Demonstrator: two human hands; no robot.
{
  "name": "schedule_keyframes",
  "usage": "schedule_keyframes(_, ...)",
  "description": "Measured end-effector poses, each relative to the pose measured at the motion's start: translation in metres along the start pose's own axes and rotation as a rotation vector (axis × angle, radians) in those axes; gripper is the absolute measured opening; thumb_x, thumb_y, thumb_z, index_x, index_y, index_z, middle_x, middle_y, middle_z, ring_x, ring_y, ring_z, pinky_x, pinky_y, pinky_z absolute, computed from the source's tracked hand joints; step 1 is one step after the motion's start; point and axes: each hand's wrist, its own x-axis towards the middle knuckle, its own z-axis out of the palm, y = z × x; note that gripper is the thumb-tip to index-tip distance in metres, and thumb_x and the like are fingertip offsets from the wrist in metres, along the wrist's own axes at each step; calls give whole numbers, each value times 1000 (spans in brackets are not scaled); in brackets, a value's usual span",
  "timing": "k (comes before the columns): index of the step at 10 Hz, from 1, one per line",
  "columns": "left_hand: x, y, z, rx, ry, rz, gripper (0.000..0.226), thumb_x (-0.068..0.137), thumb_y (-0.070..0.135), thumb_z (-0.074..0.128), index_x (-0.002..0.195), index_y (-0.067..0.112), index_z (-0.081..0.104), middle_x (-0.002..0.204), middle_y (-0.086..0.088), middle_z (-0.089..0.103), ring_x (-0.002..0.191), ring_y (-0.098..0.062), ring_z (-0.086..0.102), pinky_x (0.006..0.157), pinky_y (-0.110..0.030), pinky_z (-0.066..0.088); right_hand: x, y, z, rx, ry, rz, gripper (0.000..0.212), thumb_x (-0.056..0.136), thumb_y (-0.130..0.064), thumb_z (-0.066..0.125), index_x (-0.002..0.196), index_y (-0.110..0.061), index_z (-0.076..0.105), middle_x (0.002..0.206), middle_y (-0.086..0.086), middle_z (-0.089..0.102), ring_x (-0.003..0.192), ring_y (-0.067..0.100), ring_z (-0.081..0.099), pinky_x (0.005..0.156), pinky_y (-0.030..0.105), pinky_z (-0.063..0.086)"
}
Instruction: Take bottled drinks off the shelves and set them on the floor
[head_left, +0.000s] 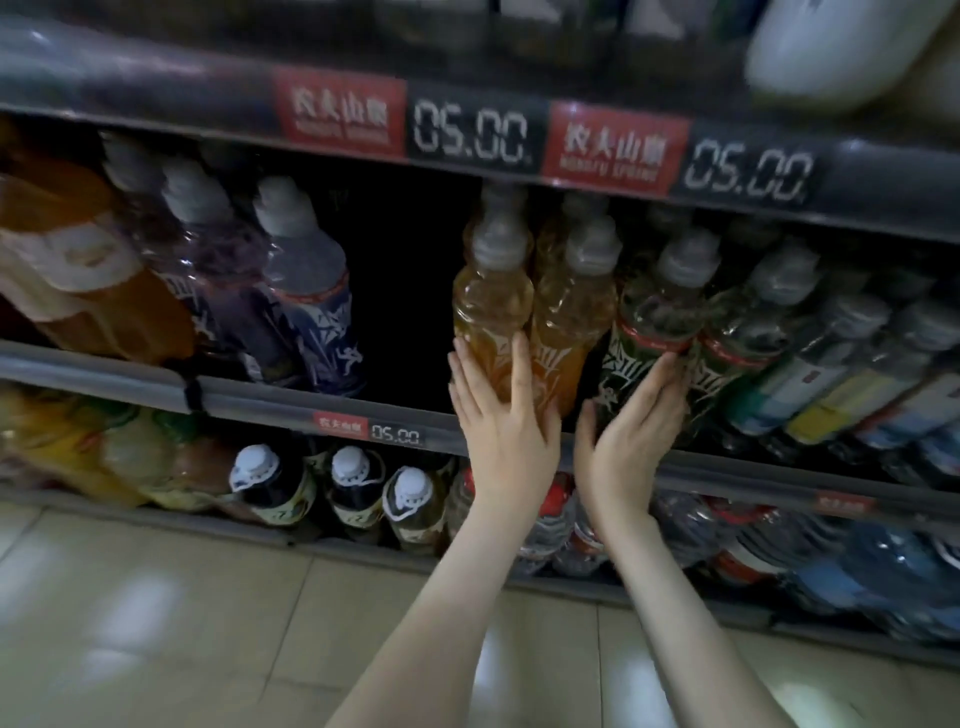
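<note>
The left grip (504, 421) is closed around the lower part of an orange bottle (491, 306). Its fingers lie along the bottle's left side and its thumb crosses the front. The right grip (628, 431) clasps a green bottle (654, 322) at the label, with fingers curled round the right side and the thumb spread out low on the left. Both forearms are bare and reach up from the near edge of the view.

Both held bottles stand on the middle shelf (311, 405) and tilt with their grey caps toward the left. A second orange bottle (571, 322) stands between them, touching the first. Just right of the green bottle stands another green one (737, 353). Farther right is a row of bottles with blue and yellow labels (831, 384).

Left of the orange bottle is a dark gap (405, 286) in the row. Beyond it stand purple bottles (311, 312), and at the far left are large orange drinks (78, 270).

The rail of the shelf above carries red brand tags and price displays (467, 137) reading 05.00. A white container (841, 47) sits at the upper right, blurred.

On the bottom shelf, dark bottles with white caps (350, 483) stand left of the arms, and water bottles (883, 582) lie to the right. The pale tiled floor (156, 597) spreads out near the viewer.
</note>
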Motion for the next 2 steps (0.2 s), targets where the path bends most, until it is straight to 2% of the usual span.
schedule_keyframes(1, -6, 9, -43, 18, -307, -44, 74, 93, 34, 51, 153, 22, 9, 154, -28, 4, 139, -45, 20, 110, -54, 28, -15, -37, -28, 139, -249, 253, 80, 87, -12, 62, 150, -11, 11, 151, 24, 23, 138, 37, 22, 112, 51, 29)
schedule_keyframes(2, -1, 16, -76, -11, -600, -110, 67, 99, 35, 41, 153, 25, 3, 156, -21, 5, 141, -39, 19, 112, -48, 27, -16, -57, -50, 260, -506, 433, 67, 92, -13, 57, 148, -9, 20, 150, 20, 28, 137, 33, 26, 110, 46, 33)
